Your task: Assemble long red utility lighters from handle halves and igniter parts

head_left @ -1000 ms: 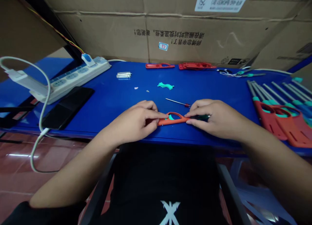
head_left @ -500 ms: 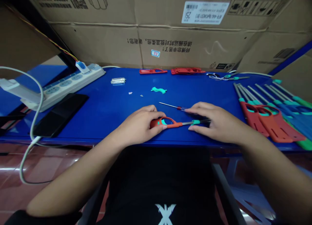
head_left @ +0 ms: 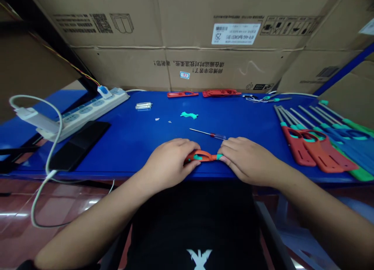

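Note:
Near the table's front edge my left hand (head_left: 172, 161) is closed around the body of an orange long-necked lighter (head_left: 206, 156), its guard loop showing past the fingers. My right hand (head_left: 248, 159) grips the lighter's neck at the teal collar (head_left: 219, 157), hiding most of the metal tube. Just behind the right hand lies a screwdriver (head_left: 213, 135) with a clear and red handle. Farther back are a teal plastic part (head_left: 189, 115), tiny screws (head_left: 169, 122) and small pale bits (head_left: 157, 119).
Several finished-looking lighters (head_left: 309, 145) lie at the right. Red casing halves (head_left: 182, 94) and clear tubes (head_left: 143, 106) sit toward the back. At left are a power strip (head_left: 87, 112) and a black phone (head_left: 78, 145). A cardboard box (head_left: 131, 73) stands behind the blue table (head_left: 125, 141).
My right hand has slid left along the tube and closed at the teal collar, near the left hand. The lighter is tilted slightly. The camera view has shifted.

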### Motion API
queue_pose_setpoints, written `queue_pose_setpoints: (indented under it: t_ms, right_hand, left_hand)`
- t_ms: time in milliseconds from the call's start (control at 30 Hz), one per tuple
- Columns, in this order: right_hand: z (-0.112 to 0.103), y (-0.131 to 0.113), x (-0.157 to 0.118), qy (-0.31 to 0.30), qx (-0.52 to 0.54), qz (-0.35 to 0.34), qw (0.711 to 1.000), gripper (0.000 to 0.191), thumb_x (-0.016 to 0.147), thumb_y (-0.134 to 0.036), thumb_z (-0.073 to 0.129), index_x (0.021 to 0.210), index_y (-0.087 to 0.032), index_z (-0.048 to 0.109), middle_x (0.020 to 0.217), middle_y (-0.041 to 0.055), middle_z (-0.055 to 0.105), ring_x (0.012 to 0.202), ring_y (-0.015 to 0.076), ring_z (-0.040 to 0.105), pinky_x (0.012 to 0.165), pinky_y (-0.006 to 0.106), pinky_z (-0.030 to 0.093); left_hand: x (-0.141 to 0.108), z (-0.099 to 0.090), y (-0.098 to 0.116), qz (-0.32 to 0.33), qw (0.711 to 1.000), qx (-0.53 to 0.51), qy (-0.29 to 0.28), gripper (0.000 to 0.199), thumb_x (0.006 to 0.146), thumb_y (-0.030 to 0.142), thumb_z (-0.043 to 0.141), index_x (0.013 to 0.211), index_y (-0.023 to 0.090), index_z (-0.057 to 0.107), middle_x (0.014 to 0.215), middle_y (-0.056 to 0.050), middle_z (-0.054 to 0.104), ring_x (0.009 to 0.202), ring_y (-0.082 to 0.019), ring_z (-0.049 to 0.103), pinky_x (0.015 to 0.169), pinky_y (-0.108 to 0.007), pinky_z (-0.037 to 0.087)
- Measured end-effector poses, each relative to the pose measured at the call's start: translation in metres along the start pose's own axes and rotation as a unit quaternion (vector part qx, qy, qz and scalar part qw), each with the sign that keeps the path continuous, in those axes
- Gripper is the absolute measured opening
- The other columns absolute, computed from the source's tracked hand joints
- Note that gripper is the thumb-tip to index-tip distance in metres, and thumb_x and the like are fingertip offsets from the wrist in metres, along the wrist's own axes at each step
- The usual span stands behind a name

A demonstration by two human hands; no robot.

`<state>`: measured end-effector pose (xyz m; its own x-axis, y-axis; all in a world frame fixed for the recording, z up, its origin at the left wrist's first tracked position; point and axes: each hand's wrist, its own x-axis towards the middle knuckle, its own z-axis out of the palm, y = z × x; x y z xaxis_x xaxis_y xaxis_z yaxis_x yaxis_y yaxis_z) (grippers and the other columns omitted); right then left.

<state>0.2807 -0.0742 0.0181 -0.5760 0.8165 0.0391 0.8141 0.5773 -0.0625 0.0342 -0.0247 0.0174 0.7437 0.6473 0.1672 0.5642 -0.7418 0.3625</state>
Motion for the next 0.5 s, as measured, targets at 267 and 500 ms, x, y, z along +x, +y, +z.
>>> queue_pose_setpoints:
  t_ms: [267,500]
  right_hand:
    - [-0.008,-0.015,0.008,-0.036,0.025,0.001,0.999,0.030,0.102,-0.027,0.037,0.093,-0.016,0.064,0.090,0.0076,0.068,0.083,0.0223,0.061,0.079,0.037,0.040]
    - [-0.016,-0.025,0.013,-0.045,0.051,0.029,0.997,0.027,0.100,-0.022,0.039,0.087,-0.017,0.062,0.086,0.0079,0.067,0.081,0.0225,0.061,0.077,0.036,0.041]
  left_hand:
    - [-0.004,0.021,0.007,0.090,0.981,0.012,0.174,0.020,0.097,0.033,0.059,0.088,0.018,0.068,0.084,0.000,0.074,0.072,-0.016,0.065,0.066,-0.028,0.047]
    - [-0.005,0.030,0.014,0.143,0.945,0.100,0.278,0.021,0.096,0.019,0.054,0.078,0.017,0.065,0.073,-0.002,0.070,0.063,-0.016,0.058,0.060,-0.031,0.043]
